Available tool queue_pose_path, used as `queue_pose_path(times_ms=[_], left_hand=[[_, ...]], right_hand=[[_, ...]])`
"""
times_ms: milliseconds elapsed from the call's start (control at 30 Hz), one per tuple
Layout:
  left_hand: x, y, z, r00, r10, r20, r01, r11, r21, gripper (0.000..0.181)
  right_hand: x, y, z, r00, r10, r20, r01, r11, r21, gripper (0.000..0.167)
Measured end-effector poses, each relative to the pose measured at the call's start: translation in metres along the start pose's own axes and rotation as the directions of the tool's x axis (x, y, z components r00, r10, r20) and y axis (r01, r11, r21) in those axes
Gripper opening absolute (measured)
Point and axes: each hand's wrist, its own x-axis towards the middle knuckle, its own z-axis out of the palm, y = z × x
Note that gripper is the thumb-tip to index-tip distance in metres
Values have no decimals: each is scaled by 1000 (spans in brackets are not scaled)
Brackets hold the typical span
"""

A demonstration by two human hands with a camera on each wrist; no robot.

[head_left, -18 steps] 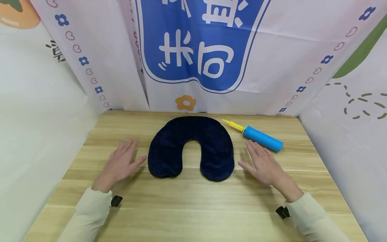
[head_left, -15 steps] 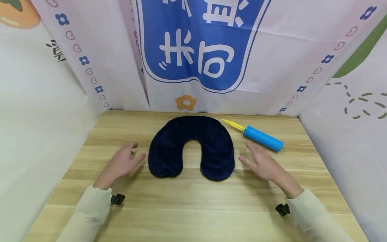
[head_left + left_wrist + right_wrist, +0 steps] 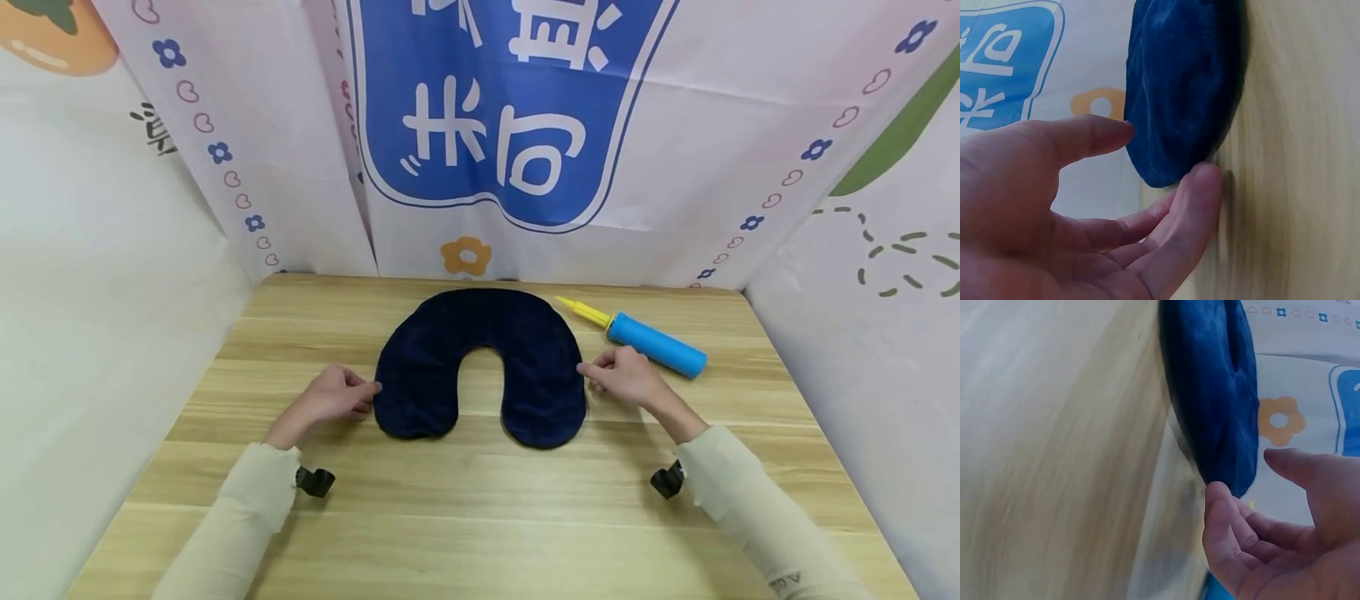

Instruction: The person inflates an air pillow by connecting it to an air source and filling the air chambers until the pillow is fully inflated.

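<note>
A: On the table (image 3: pixel 480 517), the pillow (image 3: pixel 480 315) is flanked by left hand (image 3: pixel 333 395) and right hand (image 3: pixel 624 377), thumbs and fingers parted around its outer edges!
B: If too little cloth is caught, a side could be lost; the nearby pump (image 3: pixel 657 344) could be knocked by the right.
A: Hidden?
B: The underside is; whether the left thumb is pressed down can't be told.
</note>
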Motion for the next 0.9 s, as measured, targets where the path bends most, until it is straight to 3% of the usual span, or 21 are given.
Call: queue_pose_path(times_ms=[300,467,900], left_hand=[[7,1,12,999,1,-48,0,1000,31,30],[9,-2,16,998,17,-65,-13,999,53,25],[12,-4,5,995,27,-94,-22,998,52,25]], right_hand=[[21,3,14,998,58,-40,-59,997,-41,43],[24,1,19,998,36,-47,-38,998,-41,45],[14,-8,28,999,-8,-44,10,999,36,35]])
